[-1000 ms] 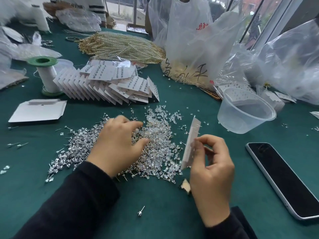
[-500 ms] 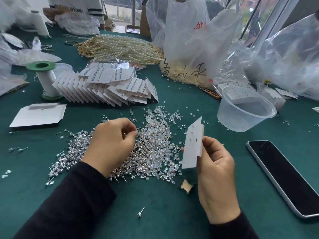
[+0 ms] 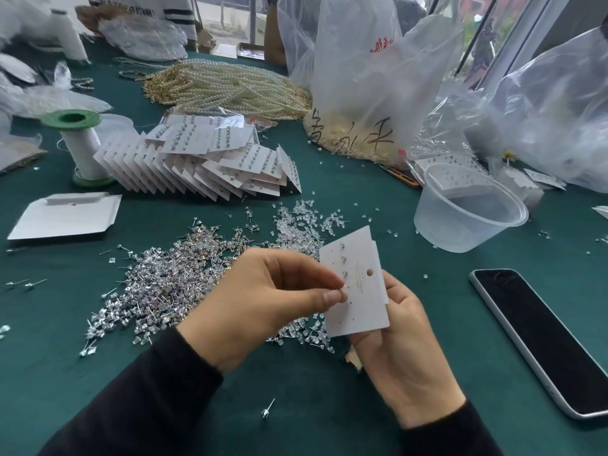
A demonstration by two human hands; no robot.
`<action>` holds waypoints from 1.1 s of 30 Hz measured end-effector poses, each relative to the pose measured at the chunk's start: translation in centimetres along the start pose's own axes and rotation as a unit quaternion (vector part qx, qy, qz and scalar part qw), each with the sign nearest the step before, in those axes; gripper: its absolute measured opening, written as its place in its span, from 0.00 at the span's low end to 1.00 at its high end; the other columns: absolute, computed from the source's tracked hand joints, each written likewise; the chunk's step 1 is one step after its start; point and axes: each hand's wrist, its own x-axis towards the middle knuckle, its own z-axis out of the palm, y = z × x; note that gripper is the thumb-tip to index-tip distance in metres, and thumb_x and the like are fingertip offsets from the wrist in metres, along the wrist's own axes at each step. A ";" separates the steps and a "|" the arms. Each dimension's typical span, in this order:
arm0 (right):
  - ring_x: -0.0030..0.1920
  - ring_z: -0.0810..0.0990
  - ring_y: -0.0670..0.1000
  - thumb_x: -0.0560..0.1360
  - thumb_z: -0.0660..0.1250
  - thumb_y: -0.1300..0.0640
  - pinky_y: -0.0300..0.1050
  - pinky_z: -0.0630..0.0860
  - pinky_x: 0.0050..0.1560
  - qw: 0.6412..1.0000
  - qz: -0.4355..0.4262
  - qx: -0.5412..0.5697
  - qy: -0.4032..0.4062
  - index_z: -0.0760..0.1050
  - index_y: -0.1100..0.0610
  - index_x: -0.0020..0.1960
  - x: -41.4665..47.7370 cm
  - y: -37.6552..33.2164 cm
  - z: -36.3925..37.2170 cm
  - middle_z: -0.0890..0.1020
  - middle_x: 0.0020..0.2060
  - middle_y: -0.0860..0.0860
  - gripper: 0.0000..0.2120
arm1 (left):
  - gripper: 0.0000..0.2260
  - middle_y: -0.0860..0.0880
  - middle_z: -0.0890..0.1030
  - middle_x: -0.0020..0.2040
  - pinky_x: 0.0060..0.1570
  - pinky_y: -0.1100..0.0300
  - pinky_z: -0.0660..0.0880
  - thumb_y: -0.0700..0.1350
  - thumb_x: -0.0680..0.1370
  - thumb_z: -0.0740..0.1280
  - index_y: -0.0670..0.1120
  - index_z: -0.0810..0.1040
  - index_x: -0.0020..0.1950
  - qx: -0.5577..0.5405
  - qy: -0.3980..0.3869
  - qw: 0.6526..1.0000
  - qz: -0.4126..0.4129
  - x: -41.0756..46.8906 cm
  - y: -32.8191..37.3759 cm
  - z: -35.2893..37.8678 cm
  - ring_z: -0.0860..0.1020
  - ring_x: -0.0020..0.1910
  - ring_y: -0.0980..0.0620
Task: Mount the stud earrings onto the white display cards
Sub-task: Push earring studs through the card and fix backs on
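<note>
1. Three stud earrings [image 3: 343, 259] sit in a column down the left side of the white display card [image 3: 358, 301]; its other pinholes show bare
2. My right hand [image 3: 406, 353] grips that card from behind, fingers curled at its back, with the face tilted up toward me
3. My left hand [image 3: 263, 301] is closed in a pinch, with the thumb and forefinger tips [image 3: 331, 296] pressed to the card's face just below the third stud. What they pinch is too small to make out; I judge it to be a fourth stud going into the next hole
4. Done so far: a fanned stack of filled cards [image 3: 210, 166] lies well beyond my left hand, so many cards are finished
5. Left to do: this card looks under half filled, and the heap of loose studs [image 3: 154, 287] just beyond my left hand is large. Clear backs [image 3: 302, 222] lie scattered beyond both hands; I cannot tell whether the seated studs have backs on, as the card's rear is hidden
6. One stray stud [image 3: 268, 409] lies between my wrists; a plastic tub [image 3: 467, 222] stands beyond my right hand and a phone [image 3: 543, 343] lies beside it
</note>
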 end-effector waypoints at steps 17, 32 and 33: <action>0.36 0.78 0.45 0.71 0.65 0.59 0.41 0.75 0.34 0.899 -0.265 -0.330 0.113 0.76 0.52 0.40 0.1 1.9 0.5 0.80 0.35 0.47 0.03 | 0.05 0.45 0.82 0.33 0.32 0.67 0.75 0.41 0.68 0.72 0.39 0.83 0.38 0.056 0.050 0.997 -0.020 0.1 -0.9 0.6 0.77 0.31 0.54; 0.44 0.79 0.50 0.69 0.68 0.64 0.42 0.76 0.45 0.821 -0.361 -0.436 0.075 0.72 0.50 0.54 0.1 2.6 0.6 0.79 0.42 0.50 0.17 | 0.16 0.45 0.82 0.29 0.25 0.64 0.76 0.31 0.73 0.62 0.41 0.80 0.28 -0.039 0.107 0.987 -0.114 0.2 -0.3 1.0 0.79 0.26 0.53; 0.43 0.79 0.50 0.69 0.68 0.65 0.39 0.76 0.44 0.817 -0.370 -0.435 0.082 0.72 0.49 0.54 0.2 2.6 0.7 0.79 0.41 0.50 0.17 | 0.15 0.44 0.83 0.31 0.26 0.64 0.76 0.31 0.73 0.63 0.41 0.82 0.29 -0.037 0.097 0.989 -0.107 0.1 -0.4 1.1 0.80 0.28 0.53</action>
